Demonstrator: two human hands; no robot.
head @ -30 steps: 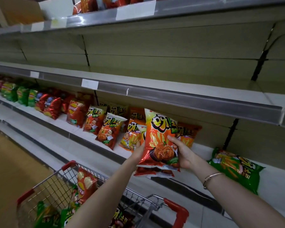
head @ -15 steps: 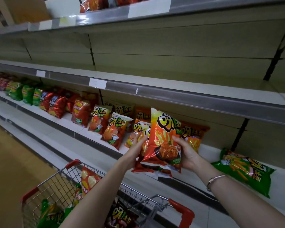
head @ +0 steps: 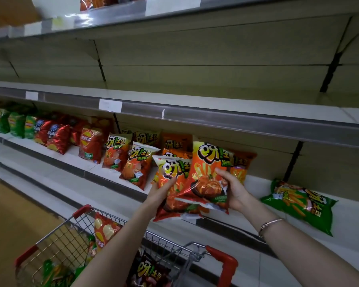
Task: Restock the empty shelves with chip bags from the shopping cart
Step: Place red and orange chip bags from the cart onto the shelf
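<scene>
Second bag now fanned off front bag

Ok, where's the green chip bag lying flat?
The green bag lies on the shelf at the head view's right, just right of the right hand.

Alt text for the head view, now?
Left hand grips a white-topped orange chip bag, right hand a second orange bag, before a partly stocked shelf. A green bag lies flat on the shelf at right; a shopping cart with more bags stands below.

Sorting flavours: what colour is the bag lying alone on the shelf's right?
The lone bag is green; head view shows it best.
</scene>
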